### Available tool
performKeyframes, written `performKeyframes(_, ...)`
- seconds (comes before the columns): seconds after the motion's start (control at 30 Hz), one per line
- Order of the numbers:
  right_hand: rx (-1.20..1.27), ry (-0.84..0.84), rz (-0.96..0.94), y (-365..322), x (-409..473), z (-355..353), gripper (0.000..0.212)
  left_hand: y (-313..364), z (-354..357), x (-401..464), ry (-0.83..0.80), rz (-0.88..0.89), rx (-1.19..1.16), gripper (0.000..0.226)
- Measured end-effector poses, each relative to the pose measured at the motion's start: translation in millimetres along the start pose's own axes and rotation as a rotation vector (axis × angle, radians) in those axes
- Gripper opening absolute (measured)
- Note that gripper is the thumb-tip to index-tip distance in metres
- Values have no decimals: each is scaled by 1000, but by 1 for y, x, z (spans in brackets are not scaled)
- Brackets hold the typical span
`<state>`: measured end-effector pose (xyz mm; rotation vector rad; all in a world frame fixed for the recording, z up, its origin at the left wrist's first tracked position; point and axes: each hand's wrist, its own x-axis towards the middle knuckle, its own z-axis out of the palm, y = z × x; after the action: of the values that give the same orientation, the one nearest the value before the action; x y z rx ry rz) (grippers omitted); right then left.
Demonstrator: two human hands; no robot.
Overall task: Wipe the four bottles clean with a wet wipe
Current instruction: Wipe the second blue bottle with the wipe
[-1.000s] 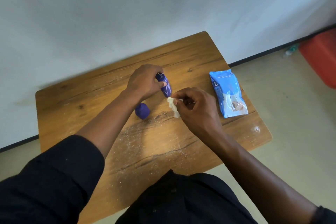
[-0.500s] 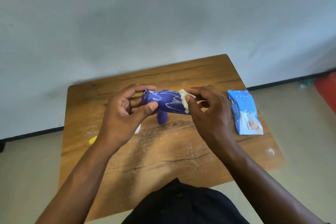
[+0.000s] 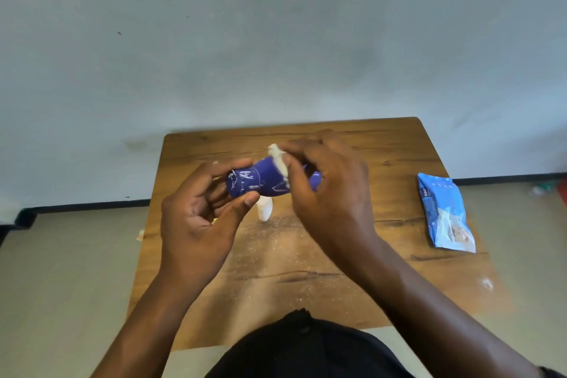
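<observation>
Bottle point(image 3: 260, 181), purple, lies sideways in the air over the table point(image 3: 383, 144). I see my left hand point(image 3: 196, 221) gripping its base end between thumb and fingers. Right hand point(image 3: 328, 193) wraps the wipe point(image 3: 279, 159) round its middle. White bottle point(image 3: 264, 210) stands below; wipes pack point(image 3: 445, 212) well off right.

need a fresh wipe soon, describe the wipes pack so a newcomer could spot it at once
Start at the wooden table against the pale wall. Look to its right side, away from both hands and the purple bottle they hold. There lies the wipes pack: a flat, light blue soft packet with a whitish opened flap near its front end, the only blue rectangular thing on the tabletop.
</observation>
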<state>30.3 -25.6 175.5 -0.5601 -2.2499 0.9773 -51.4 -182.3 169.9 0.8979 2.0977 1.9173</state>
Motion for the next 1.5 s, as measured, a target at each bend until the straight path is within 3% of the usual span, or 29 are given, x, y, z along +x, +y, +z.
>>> performKeyframes(0.2,-21,-11,195,3,7,-1,20,7,-32,-8,12,100,105,38)
performKeyframes(0.3,11,-29,142,-21,-1,10,21,7,-36,-8,-3,133,171,36)
performKeyframes(0.47,-55,-137,-111,-66,-11,19,24,9,-47,-7,-44,178,261,35)
performKeyframes(0.73,-318,-293,175,-39,21,1,23,11,-74,-5,-204,334,436,39)
performKeyframes(1.0,-149,-254,49,-78,6,5,20,12,-70,0,-151,422,561,43)
performKeyframes(1.2,-122,-50,53,-41,12,6,21,16,-69,0,-3,263,254,37)
performKeyframes(1.33,-177,53,55,-21,13,9,22,16,-60,-2,103,46,-114,38)
performKeyframes(1.5,-192,85,-143,-42,-1,19,23,18,-34,-7,231,-192,-407,43)
